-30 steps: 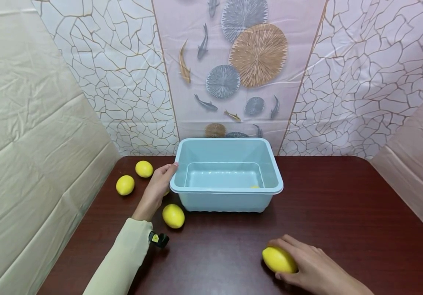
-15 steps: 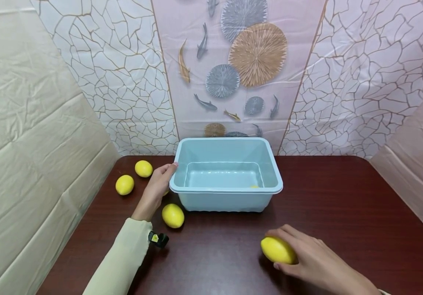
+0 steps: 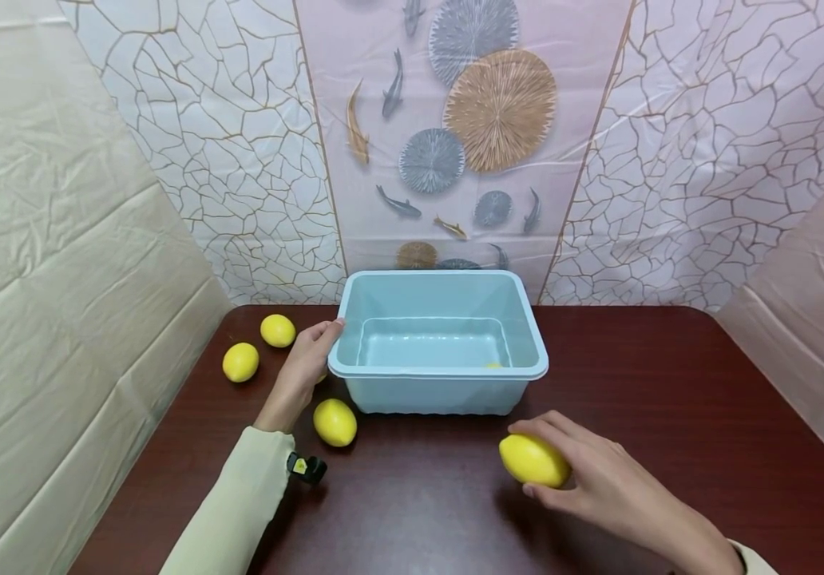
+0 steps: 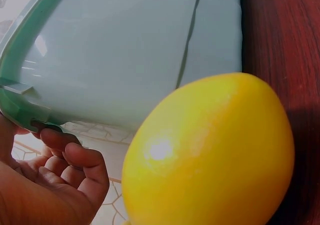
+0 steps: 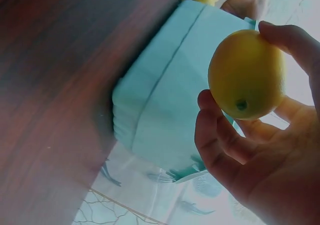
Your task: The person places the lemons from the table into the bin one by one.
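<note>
My right hand (image 3: 599, 475) grips a yellow lemon (image 3: 534, 461) between thumb and fingertips, raised over the table in front of a light blue plastic bin (image 3: 437, 393). In the right wrist view the held lemon (image 5: 247, 75) shows its dark stem end, with the bin's wall beyond it. My left hand (image 3: 304, 367) pinches the bin's left rim; in the left wrist view its fingers (image 4: 85, 157) curl under that rim. A sliver of yellow (image 3: 494, 366) shows inside the bin, mostly hidden by the front wall. Close to my left wrist lies another lemon (image 3: 335, 423).
Two lemons, one nearer (image 3: 241, 362) and one farther (image 3: 278, 331), lie at the table's back left. Another lemon (image 3: 322, 378) is mostly hidden behind my left hand. The dark red table (image 3: 671, 383) meets a patterned cloth backdrop (image 3: 441, 231) just behind the bin.
My right hand has lifted the lemon off the table and carried it forward, slightly left, toward the bin. My left hand has stayed on the bin's rim.
</note>
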